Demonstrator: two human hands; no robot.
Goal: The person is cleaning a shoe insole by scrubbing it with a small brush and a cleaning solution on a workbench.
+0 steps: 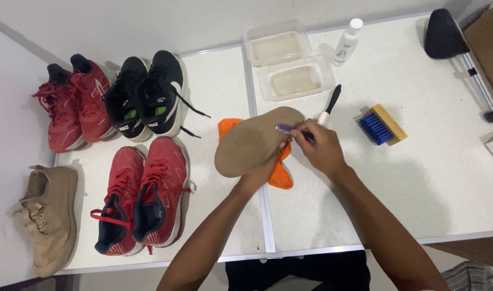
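My left hand (pixel 257 175) holds a tan shoe insole (pixel 254 141) from underneath, tilted above an orange cloth (pixel 280 172) lying on the white table (pixel 440 178). My right hand (pixel 322 148) grips a small purple brush (pixel 285 128), with its bristle end resting on the insole's upper right edge. Just behind my right hand lies a brush with a black and white handle (pixel 329 105).
Left side: a red pair (pixel 74 105), a black-and-white pair (pixel 144 97), a red-and-navy pair (pixel 141 196) and a tan shoe (pixel 47 215). Two clear plastic tubs (pixel 289 64), a white bottle (pixel 347 43), a wooden blue-bristled brush (pixel 383 125) and a black stool (pixel 446 35) lie further back.
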